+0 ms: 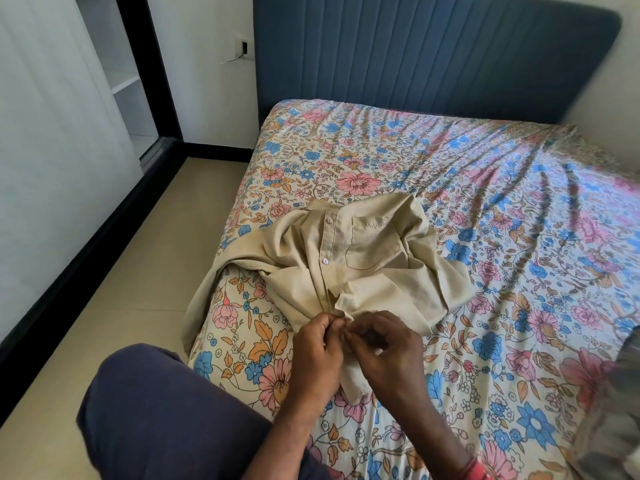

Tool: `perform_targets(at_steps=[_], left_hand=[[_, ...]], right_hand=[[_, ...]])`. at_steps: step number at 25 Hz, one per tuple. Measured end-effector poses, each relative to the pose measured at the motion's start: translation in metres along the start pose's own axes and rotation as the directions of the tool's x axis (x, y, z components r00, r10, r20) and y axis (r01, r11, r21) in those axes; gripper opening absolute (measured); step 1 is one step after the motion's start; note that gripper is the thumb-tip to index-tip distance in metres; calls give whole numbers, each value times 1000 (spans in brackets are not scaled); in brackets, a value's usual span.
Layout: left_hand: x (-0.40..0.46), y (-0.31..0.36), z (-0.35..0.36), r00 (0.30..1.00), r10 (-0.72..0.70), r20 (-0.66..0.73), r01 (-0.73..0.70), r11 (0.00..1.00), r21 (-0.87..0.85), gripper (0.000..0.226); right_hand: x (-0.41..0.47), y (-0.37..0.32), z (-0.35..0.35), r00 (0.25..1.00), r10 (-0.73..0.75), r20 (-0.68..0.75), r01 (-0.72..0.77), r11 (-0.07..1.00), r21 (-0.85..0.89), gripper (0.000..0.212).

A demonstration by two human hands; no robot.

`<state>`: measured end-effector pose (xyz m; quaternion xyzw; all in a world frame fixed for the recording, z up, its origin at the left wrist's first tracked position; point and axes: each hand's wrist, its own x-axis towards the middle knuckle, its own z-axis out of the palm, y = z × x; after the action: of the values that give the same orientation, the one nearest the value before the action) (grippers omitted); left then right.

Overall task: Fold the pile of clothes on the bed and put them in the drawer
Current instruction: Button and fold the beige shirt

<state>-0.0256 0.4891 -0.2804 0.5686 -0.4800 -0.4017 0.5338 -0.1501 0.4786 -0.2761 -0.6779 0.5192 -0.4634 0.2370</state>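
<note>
A beige button-up shirt (pixel 363 258) lies crumpled on the floral bed sheet (pixel 519 237), front side up, with its chest pocket and two buttons showing. One sleeve hangs over the bed's left edge. My left hand (pixel 317 348) and my right hand (pixel 384 348) meet at the lower part of the shirt's button strip. Both pinch the fabric there between thumb and fingers. The bottom hem of the shirt is partly hidden under my hands.
A blue padded headboard (pixel 433 53) stands at the far end. My knee in dark trousers (pixel 156 410) is at the bed's left edge, over a beige tiled floor (pixel 131 271). A white wardrobe with open shelves (pixel 121 81) is at left. A blurred grey object (pixel 613 410) sits at right.
</note>
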Motion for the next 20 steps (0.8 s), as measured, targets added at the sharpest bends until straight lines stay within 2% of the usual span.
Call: perform_targets(at_steps=[6,8,10,12,14,16,18,20], left_hand=[[0,-4,0,999,-30,14,31,999,-37,15],[2,-7,-1,997,-52,61,54,998,-34,15],[2,-8,-3,992,-81,99,85,995,-44,3],[2,-6,-6,994,-70,86,76,994,-74,28],[12,0,-9,999,-33,-17,32,999,-40,45],[30,7,-17,997,41,-62,-34,993,110,43],[39,4,-29,984,90,155,-119,973,195,34],[34,-7,-36,922,28,386,-165,931,324,40]], right_hand=[[7,15,-5,992,24,125,-25,1000,8,16],[6,16,-5,994,78,75,-78,997,-13,22],[7,11,-8,988,149,37,-151,987,47,22],[13,3,-10,972,225,62,-231,967,110,32],[21,2,-12,968,240,77,-238,971,-30,37],[31,-2,-16,984,177,38,-167,970,-175,25],[36,-3,-24,994,68,85,-45,967,-251,32],[41,-3,-30,966,42,254,77,894,-442,40]])
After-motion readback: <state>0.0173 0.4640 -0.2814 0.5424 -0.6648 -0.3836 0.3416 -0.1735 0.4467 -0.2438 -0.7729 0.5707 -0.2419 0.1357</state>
